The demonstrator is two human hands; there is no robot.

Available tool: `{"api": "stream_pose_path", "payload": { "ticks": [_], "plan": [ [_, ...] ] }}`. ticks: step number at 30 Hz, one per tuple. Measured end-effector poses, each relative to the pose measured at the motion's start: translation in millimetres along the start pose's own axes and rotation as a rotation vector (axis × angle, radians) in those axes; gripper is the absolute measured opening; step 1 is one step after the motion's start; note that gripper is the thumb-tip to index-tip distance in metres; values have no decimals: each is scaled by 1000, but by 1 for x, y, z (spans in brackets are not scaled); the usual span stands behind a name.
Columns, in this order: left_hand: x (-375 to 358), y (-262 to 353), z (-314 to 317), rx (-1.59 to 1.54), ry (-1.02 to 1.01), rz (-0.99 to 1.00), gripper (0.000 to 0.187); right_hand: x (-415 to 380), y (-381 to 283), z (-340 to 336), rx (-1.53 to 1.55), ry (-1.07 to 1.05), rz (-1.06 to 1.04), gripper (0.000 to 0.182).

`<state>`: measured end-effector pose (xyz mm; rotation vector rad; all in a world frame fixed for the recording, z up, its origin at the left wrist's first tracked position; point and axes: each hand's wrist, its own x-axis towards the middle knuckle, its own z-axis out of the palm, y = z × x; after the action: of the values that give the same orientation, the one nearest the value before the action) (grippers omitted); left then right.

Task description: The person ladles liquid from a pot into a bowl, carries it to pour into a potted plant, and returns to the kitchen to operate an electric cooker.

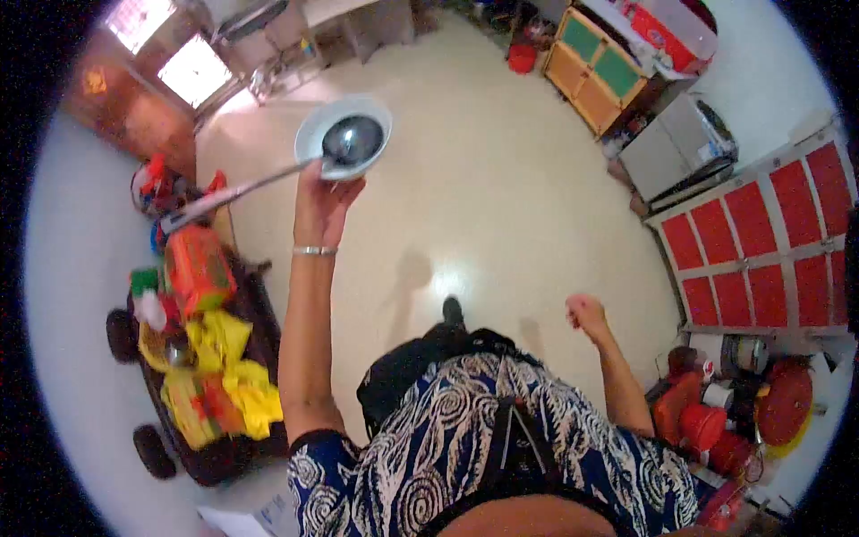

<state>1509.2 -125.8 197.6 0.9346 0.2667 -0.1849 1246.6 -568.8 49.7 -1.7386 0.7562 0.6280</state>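
My left hand (329, 199) is raised at the upper left, its fingers closed on the near side of a white bowl (309, 132). A dark, shiny ladle (354, 139) rests with its round head in the bowl, and its long handle reaches down to the left past my wrist. My right hand (586, 314) hangs at my right side over the floor, its fingers curled, with nothing visible in them.
A dark cart (259, 300) loaded with colourful bags stands at the left. Red-panelled cabinets (756, 215), a grey box (667, 148) and a wooden cabinet (582, 76) line the right. Red containers (702, 427) sit at the lower right. Pale floor (501, 206) lies ahead.
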Motion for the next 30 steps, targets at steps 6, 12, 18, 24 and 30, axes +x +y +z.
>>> {"api": "stream_pose_path", "payload": {
  "ticks": [6, 12, 18, 24, 30],
  "plan": [
    [16, -18, -7, -62, 73, -49, 44, -36, 155, -11, 139, 70, 330, 23],
    [31, -35, -5, -65, 98, -11, 46, -63, 220, -36, 61, 42, 731, 20],
    [37, -39, -7, -83, 158, 12, 48, 56, 243, -75, -16, -74, 377, 22],
    [51, -35, -12, -58, 146, 26, 49, 178, 17, -27, -672, 30, -671, 29],
    [85, -36, -23, -98, 190, -35, 45, 189, -152, 17, -284, 32, -510, 19]
  ]
}}
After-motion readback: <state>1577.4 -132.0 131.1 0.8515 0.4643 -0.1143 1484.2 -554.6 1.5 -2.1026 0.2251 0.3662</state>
